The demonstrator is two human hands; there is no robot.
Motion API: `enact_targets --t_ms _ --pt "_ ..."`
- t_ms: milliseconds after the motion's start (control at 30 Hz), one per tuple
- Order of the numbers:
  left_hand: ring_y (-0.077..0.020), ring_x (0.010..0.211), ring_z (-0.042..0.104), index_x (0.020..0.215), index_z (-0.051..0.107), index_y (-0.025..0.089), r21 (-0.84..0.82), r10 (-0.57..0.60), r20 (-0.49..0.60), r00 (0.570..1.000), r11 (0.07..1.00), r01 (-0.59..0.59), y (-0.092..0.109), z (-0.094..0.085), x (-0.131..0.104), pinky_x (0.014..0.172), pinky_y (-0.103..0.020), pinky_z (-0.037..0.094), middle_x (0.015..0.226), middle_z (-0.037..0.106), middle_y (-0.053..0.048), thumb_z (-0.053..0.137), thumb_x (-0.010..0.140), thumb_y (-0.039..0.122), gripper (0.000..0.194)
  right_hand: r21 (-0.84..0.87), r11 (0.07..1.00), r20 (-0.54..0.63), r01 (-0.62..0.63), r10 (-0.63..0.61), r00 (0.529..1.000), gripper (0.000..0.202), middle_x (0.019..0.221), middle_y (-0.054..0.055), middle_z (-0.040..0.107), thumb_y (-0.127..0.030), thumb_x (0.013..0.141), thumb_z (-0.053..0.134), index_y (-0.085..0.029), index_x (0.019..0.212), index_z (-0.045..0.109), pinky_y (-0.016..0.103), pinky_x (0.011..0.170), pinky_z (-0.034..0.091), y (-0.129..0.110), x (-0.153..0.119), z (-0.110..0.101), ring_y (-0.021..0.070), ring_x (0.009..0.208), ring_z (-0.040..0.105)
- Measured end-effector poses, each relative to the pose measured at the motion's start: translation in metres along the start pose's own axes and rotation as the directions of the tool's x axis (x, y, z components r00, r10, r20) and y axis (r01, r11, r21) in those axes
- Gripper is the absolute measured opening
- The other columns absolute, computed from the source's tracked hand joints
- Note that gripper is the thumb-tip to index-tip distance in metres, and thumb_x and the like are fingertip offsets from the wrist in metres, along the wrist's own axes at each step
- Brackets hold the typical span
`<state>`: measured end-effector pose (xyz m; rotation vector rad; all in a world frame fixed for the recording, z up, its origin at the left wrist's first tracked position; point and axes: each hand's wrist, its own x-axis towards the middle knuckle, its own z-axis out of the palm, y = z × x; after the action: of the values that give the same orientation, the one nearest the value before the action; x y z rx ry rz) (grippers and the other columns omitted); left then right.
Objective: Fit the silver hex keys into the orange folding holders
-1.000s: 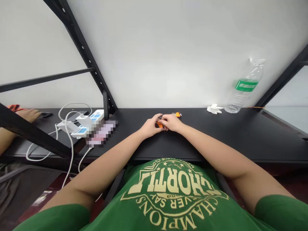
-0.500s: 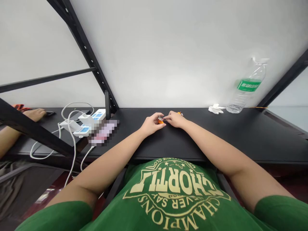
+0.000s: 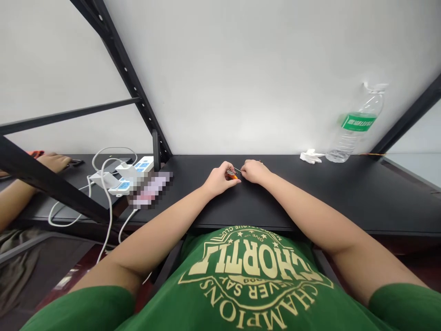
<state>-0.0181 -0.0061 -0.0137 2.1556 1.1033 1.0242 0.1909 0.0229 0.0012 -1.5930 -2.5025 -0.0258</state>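
Note:
My left hand is over the black desk, its thumb and fingers closed around a small orange object with a row of silvery metal pieces. Its exact kind is too small to make out. Close on the right, my right hand has its fingers pinched together. From them a thin metal rod points left toward the orange object. The other end of the rod is mostly hidden by the right hand. A narrow gap separates the two hands.
Left of my arms are a white power strip with plugged-in chargers, white cables and a blurred-out phone. Another person's hand rests beyond the black frame. Back right stand a water bottle and crumpled white tissue.
My hands have drawn slightly apart, and the thin rod now shows between them. The orange bit visible behind my right hand is now hidden. The view has shifted a little.

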Motion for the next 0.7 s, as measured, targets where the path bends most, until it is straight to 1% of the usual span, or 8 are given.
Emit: enact_targets --t_ms 133,233,300,367,467,533,600,700 --pt "-0.0178 0.080 0.074 0.097 0.046 0.025 0.056 0.012 0.004 1.000 0.998 -0.012 0.001 0.002 -0.001 0.080 -0.033 0.060 0.097 0.077 0.000 0.085 0.073 0.045 0.050 0.058 0.997 -0.010 -0.052 0.053 0.999 0.028 0.121 0.012 0.072 -0.032 0.100 0.054 -0.023 0.102 0.081 0.032 0.088 0.051 -0.007 0.006 0.001 0.0257 0.109 0.067" --pt "-0.0182 0.082 0.073 0.097 0.044 0.026 0.110 0.033 0.017 0.999 0.993 -0.035 0.003 0.002 -0.001 0.079 -0.032 0.058 0.097 0.076 0.000 0.083 0.075 0.043 0.048 0.093 0.987 0.046 -0.135 0.131 0.990 0.021 0.117 0.012 0.074 -0.022 0.096 0.057 -0.021 0.100 0.078 0.031 0.088 0.051 -0.009 0.012 -0.001 0.0245 0.107 0.069" --pt "-0.0179 0.078 0.071 0.097 0.044 0.025 0.132 0.036 0.017 0.999 0.991 -0.038 0.005 0.002 -0.001 0.075 -0.031 0.056 0.094 0.075 0.001 0.081 0.077 0.045 0.046 0.100 0.979 0.099 -0.176 0.166 0.981 0.015 0.107 0.013 0.077 -0.019 0.091 0.062 -0.019 0.094 0.077 0.031 0.084 0.052 -0.006 0.015 -0.004 0.0249 0.100 0.071" --pt "-0.0170 0.071 0.067 0.098 0.045 0.025 0.163 0.027 0.025 0.999 0.986 -0.031 0.005 0.002 0.000 0.069 -0.030 0.053 0.088 0.073 0.002 0.079 0.080 0.049 0.044 0.101 0.975 0.157 -0.198 0.181 0.971 0.008 0.094 0.014 0.078 -0.022 0.085 0.069 -0.017 0.085 0.075 0.032 0.079 0.053 -0.002 0.015 -0.007 0.0257 0.090 0.073" --pt "-0.0157 0.063 0.061 0.099 0.049 0.025 0.209 0.015 0.044 0.999 0.978 -0.024 0.005 0.001 0.001 0.063 -0.029 0.047 0.079 0.069 0.004 0.075 0.083 0.051 0.040 0.126 0.969 0.258 -0.210 0.173 0.950 0.012 0.076 0.011 0.074 -0.025 0.079 0.075 -0.018 0.072 0.069 0.033 0.070 0.054 0.005 0.009 -0.014 0.0245 0.073 0.072" --pt "-0.0153 0.063 0.060 0.099 0.053 0.025 0.231 0.024 0.048 0.999 0.972 -0.035 0.004 0.001 0.002 0.063 -0.028 0.046 0.075 0.067 0.004 0.070 0.088 0.047 0.030 0.221 0.946 0.316 -0.238 0.161 0.935 0.013 0.067 0.007 0.072 -0.023 0.076 0.075 -0.019 0.071 0.063 0.031 0.062 0.053 0.009 0.001 -0.019 0.0223 0.064 0.070" --pt "-0.0153 0.065 0.061 0.099 0.058 0.024 0.252 0.040 0.061 0.997 0.966 -0.054 0.002 0.001 0.002 0.066 -0.027 0.047 0.075 0.068 0.003 0.063 0.094 0.040 0.018 0.388 0.884 0.339 -0.261 0.126 0.932 0.014 0.062 0.004 0.069 -0.017 0.075 0.072 -0.021 0.075 0.059 0.028 0.055 0.052 0.013 -0.008 -0.025 0.0203 0.059 0.069" --pt "-0.0163 0.074 0.068 0.103 0.069 0.025 0.247 0.066 0.070 0.995 0.965 -0.082 -0.001 0.001 0.002 0.076 -0.029 0.053 0.085 0.076 0.001 0.059 0.095 0.033 0.015 0.585 0.787 0.300 -0.197 0.016 0.954 0.017 0.060 0.000 0.067 -0.011 0.074 0.068 -0.022 0.080 0.055 0.024 0.051 0.051 0.019 -0.019 -0.037 0.0182 0.056 0.068"
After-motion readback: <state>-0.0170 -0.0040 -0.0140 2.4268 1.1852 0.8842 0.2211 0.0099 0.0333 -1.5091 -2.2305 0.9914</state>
